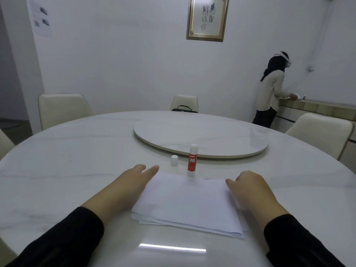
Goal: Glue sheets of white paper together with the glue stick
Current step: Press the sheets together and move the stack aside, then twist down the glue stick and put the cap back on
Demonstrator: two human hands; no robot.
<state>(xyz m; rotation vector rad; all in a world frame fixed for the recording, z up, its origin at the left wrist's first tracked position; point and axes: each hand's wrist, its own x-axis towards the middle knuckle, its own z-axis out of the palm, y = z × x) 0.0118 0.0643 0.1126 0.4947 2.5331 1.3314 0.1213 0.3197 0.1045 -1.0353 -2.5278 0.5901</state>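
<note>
My left hand (133, 182) lies flat with its fingers straight and slightly spread, resting along the left edge of the loose stack of white paper sheets (185, 201); two fingertips reach just past the stack's far left corner. My right hand (248, 187) sits on the right edge of the same stack, its fingers bent downward so the tips press the paper, with nothing gripped in it as far as I can see. Both of my forearms come in from the bottom corners in black sleeves (63, 239).

The sheets lie on the round white marble-patterned desk (57, 151) right in front of me, their near edges fanned out unevenly so several layers show. Just beyond the far edge of the stack stands the red-and-white glue stick (192, 159), upright, with its white glue tip uncovered (the label reads "GLUE STICK"). Its small white cap (174, 160) stands apart from it, a little to the left, also upright on the desk.

Behind these, in the middle of the desk, sits a round white turntable (200, 137). Cream-coloured chairs (63, 108) ring the far side, and a black bag (184, 109) rests on the one straight across. On the white wall hangs a gold-framed calligraphy piece (207, 18). At the right, another person (271, 93) in a pale top stands facing a sideboard.
</note>
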